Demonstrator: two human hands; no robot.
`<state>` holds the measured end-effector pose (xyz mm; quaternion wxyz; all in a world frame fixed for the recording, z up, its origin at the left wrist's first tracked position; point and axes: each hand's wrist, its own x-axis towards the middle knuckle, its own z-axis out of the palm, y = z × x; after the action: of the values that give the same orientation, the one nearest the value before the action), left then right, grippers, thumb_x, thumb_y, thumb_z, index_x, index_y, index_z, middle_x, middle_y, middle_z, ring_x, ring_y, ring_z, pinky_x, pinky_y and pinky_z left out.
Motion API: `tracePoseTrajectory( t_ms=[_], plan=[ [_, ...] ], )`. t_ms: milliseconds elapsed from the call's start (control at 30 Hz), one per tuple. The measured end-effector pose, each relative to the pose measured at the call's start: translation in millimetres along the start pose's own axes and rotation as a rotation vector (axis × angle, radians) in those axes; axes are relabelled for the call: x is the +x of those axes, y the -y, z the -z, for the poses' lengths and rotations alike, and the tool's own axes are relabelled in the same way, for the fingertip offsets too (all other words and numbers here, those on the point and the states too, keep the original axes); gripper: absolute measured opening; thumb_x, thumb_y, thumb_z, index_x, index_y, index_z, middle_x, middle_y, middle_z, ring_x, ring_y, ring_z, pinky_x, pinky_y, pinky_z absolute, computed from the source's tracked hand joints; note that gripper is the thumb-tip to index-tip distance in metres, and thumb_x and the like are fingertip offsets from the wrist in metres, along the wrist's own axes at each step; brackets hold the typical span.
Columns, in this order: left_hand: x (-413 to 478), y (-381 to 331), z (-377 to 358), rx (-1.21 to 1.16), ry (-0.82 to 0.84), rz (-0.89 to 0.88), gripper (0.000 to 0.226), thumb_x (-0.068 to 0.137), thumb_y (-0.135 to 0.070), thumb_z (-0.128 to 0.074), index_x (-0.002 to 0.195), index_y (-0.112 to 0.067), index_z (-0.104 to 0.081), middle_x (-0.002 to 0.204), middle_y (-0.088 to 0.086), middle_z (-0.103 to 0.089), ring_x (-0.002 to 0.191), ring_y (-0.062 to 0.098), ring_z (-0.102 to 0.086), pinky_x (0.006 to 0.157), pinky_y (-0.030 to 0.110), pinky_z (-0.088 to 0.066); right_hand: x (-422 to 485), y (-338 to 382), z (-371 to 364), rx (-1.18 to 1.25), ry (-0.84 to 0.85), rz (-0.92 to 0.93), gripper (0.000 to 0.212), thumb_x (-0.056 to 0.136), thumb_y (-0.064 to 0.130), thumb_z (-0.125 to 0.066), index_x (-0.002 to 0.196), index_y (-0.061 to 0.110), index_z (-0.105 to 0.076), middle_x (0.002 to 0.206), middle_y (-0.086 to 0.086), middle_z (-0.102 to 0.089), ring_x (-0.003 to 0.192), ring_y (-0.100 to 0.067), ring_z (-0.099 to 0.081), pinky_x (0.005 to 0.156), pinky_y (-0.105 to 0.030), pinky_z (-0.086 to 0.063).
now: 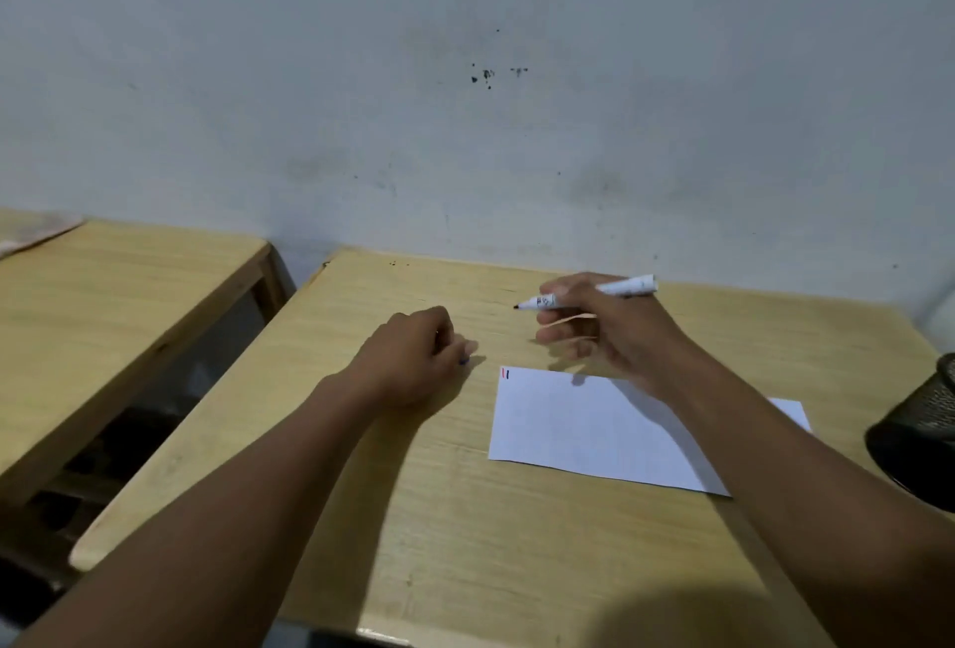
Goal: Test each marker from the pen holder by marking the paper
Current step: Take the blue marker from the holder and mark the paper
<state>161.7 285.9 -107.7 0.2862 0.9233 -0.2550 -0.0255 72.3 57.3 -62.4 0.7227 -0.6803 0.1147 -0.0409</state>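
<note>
My right hand (599,332) holds an uncapped white marker (615,290) above the desk, its dark tip pointing left, just beyond the far edge of the paper. The white paper (579,430) lies flat on the desk, with a short red stroke and a short dark stroke at its far left corner. My right forearm crosses over the sheet's right part. My left hand (413,358) rests curled on the desk to the left of the paper, with a small blue piece, probably the marker's cap, showing at its fingertips. A black mesh pen holder (925,435) stands at the right edge.
The wooden desk (439,534) backs against a stained pale wall. A second wooden desk (113,296) stands to the left across a narrow gap, with a pale cloth or paper on its far left corner. Dark clutter lies below the gap.
</note>
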Motion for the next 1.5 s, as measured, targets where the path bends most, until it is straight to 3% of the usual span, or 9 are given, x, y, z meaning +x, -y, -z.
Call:
tracePoseTrajectory(
  t_ms=[100,167,300,433,700,900,1133,1300,1500],
  plan=[
    [3.3,-2.1,-4.7,0.007,0.016,-0.028,0.021,0.087,-0.043,-0.07,0.083,-0.025,-0.059,0.069,-0.018,-0.06,0.07,0.002,-0.056,0.058,0.029,-0.038,1.3,-23.3,-12.7,-0.062,-0.106,0.06,0.009,0.08,0.005,-0.077,0.082,0.006,-0.069,0.058,-0.008,-0.063,0.043,-0.018,-0.054,0.044,-0.025,-0.037],
    [5.7,-2.4,-3.4,-0.016,0.036,-0.03,0.02,0.084,-0.045,-0.072,0.079,-0.029,-0.06,0.068,-0.015,-0.062,0.07,0.005,-0.059,0.06,0.028,-0.039,3.7,-36.3,-19.9,-0.069,-0.148,0.069,0.012,0.076,0.007,-0.076,0.072,0.009,-0.065,0.051,-0.009,-0.059,0.039,-0.02,-0.048,0.043,-0.025,-0.033],
    [6.8,-3.4,-6.1,-0.019,0.044,-0.008,0.024,0.081,-0.049,-0.074,0.08,-0.027,-0.064,0.065,-0.013,-0.062,0.066,0.009,-0.059,0.058,0.027,-0.038,3.1,-51.3,-27.5,-0.111,-0.208,0.058,0.012,0.077,0.008,-0.069,0.067,0.008,-0.064,0.059,-0.014,-0.071,0.05,-0.031,-0.063,0.043,-0.026,-0.037],
    [7.2,-5.7,-10.7,0.007,0.028,0.005,0.027,0.081,-0.052,-0.076,0.079,-0.029,-0.062,0.065,-0.012,-0.06,0.064,0.007,-0.056,0.055,0.027,-0.035,2.7,-58.0,-29.1,-0.202,-0.237,0.08,0.012,0.076,0.013,-0.073,0.071,0.007,-0.064,0.062,-0.012,-0.076,0.051,-0.026,-0.071,0.045,-0.027,-0.044],
    [6.6,-5.0,-10.8,-0.055,0.035,0.03,0.029,0.079,-0.053,-0.078,0.079,-0.028,-0.063,0.065,-0.012,-0.062,0.063,0.005,-0.056,0.057,0.026,-0.035,6.0,-66.5,-29.3,-0.307,-0.233,0.122,0.02,0.068,0.024,-0.076,0.069,0.007,-0.065,0.063,-0.015,-0.074,0.053,-0.024,-0.073,0.05,-0.03,-0.048],
    [7.3,-2.8,-7.0,-0.164,0.053,0.074,0.026,0.078,-0.048,-0.081,0.079,-0.025,-0.07,0.067,-0.009,-0.07,0.066,0.008,-0.064,0.061,0.025,-0.042,4.4,-59.2,-29.3,-0.23,-0.184,0.082,0.014,0.072,0.007,-0.074,0.068,0.004,-0.062,0.058,-0.011,-0.07,0.05,-0.025,-0.065,0.047,-0.029,-0.046],
    [8.7,-16.5,14.4,-0.684,0.012,0.138,0.015,0.086,-0.016,-0.079,0.096,-0.005,-0.076,0.067,-0.003,-0.073,0.059,0.012,-0.063,0.057,0.019,-0.047,3.6,-19.2,-12.7,0.093,-0.362,0.036,0.008,0.088,0.015,-0.073,0.082,0.013,-0.069,0.058,-0.005,-0.064,0.039,-0.011,-0.051,0.038,-0.021,-0.035],
    [31.4,-62.8,20.3,-0.887,0.058,0.113,0.017,0.091,-0.024,-0.073,0.106,-0.015,-0.078,0.09,0.001,-0.079,0.079,0.017,-0.072,0.076,0.032,-0.047,-19.4,56.9,27.7,0.119,-0.113,0.024,0.013,0.094,0.016,-0.063,0.099,0.007,-0.071,0.076,-0.012,-0.07,0.057,-0.018,-0.066,0.051,-0.025,-0.046],
    [49.3,-143.6,0.0,-1.031,0.226,-0.005,0.017,0.095,-0.02,-0.069,0.11,-0.013,-0.071,0.094,0.003,-0.079,0.085,0.019,-0.074,0.08,0.034,-0.047,-71.8,116.1,102.3,-0.012,-0.223,0.083,0.018,0.092,0.015,-0.061,0.08,0.007,-0.071,0.072,-0.012,-0.072,0.055,-0.018,-0.064,0.055,-0.027,-0.042]
  ],
)
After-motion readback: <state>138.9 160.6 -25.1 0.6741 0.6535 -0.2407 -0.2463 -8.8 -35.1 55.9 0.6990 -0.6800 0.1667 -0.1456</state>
